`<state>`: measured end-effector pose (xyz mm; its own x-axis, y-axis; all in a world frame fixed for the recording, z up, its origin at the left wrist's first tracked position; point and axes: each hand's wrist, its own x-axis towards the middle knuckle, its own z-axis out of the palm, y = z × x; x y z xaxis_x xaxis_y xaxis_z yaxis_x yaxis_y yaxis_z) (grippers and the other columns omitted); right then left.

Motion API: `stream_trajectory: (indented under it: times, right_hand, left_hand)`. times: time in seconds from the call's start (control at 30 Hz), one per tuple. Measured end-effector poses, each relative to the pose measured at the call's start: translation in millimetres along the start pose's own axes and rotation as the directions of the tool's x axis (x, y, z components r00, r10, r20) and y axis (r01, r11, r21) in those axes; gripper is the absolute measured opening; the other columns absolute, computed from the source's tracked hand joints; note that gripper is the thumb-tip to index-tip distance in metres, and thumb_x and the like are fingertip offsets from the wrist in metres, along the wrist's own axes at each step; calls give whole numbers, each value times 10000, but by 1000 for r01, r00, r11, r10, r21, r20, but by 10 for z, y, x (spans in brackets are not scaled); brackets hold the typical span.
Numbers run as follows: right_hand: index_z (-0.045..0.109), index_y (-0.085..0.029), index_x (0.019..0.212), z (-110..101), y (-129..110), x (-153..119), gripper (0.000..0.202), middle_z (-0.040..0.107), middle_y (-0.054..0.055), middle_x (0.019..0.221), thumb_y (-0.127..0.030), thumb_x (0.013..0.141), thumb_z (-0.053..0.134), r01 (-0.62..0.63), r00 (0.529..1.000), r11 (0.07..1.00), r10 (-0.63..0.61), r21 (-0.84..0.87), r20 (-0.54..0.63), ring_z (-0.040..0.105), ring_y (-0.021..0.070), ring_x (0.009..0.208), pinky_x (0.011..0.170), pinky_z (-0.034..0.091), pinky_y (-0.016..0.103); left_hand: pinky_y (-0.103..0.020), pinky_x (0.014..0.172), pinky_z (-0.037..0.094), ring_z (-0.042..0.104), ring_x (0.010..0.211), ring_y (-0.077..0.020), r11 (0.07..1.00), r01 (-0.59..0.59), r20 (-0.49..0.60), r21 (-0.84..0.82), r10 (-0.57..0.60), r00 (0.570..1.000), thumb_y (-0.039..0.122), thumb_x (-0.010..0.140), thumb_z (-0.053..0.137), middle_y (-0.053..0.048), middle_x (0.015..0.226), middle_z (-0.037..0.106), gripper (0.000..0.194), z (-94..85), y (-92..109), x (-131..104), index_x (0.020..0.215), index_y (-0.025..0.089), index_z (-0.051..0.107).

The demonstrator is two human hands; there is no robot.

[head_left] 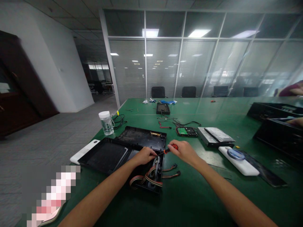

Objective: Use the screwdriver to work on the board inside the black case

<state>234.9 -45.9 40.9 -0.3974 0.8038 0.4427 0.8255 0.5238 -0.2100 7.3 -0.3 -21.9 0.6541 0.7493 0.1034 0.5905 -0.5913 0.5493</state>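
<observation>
A black plastic device casing [104, 154] lies opened out on the table in front of me, with a black panel [134, 138] behind it. My right hand [181, 149] is closed round the red and black handle of a screwdriver [174, 147], whose shaft points left into the casing's right compartment. My left hand [146, 155] rests over that compartment, its fingers pinched near the screwdriver's tip. What they pinch, if anything, is too small to make out. Striped ribbon cables [144, 179] spill from the compartment, their plugs lying to the right.
A lidded water bottle [107, 124] stands at back left. A green circuit board [186, 131], a silver boxy device [214, 137], and a white device with a round lens [239, 160] lie to the right. Black cases [279, 135] stand farther right, beside another person's hand.
</observation>
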Motion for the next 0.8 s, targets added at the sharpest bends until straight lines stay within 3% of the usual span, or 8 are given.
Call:
stream_trajectory:
  times: [0.23,0.37,0.43,0.53,0.67,0.8]
  right_hand:
    - [598,-172,874,-236,-301,242,461,665,102,751,-513,881,288,-35,981,948,93,-318,170,622,224,726,633,367,274]
    - [460,-153,1144,-358,-532,473,382,666,108,911,-386,917,259,85,955,968,-12,-235,296,622,211,794,677,385,280]
    - [492,-165,1119,-378,-599,570,388,658,113,954,-400,919,256,131,939,964,-46,-231,341,617,218,848,703,393,289]
    - [603,-136,911,-380,-638,652,519,658,161,909,-498,900,232,104,939,920,35,-379,341,612,271,874,719,405,338]
    - [555,-148,1056,-382,-643,642,427,666,136,914,-431,897,277,159,928,930,-27,-330,370,629,251,819,681,425,327]
    - [599,-130,980,-395,-671,599,538,662,166,897,-503,889,223,108,939,913,36,-393,342,625,291,839,676,433,361]
  left_hand:
    - [-192,683,414,610,766,-150,1000,20,4,16,-20,1000,181,779,512,-27,874,695,224,9,10,13,907,161,695]
    - [-196,654,407,603,722,-152,999,37,4,28,-37,999,186,776,510,-33,836,696,216,13,16,11,872,145,699]
    - [-199,663,406,599,720,-152,998,44,-10,40,-44,999,193,776,514,-36,834,695,213,17,13,9,870,140,698]
    - [-200,664,405,594,725,-152,998,37,-26,51,-36,999,199,773,520,-38,836,693,206,14,13,7,860,138,696]
    - [-195,642,400,588,692,-140,998,11,-10,55,-10,1000,189,775,511,-30,807,691,201,-8,27,3,836,143,697]
    - [-199,663,405,589,705,-144,998,20,-7,51,-20,1000,190,774,507,-37,832,692,212,-14,39,-2,855,139,697]
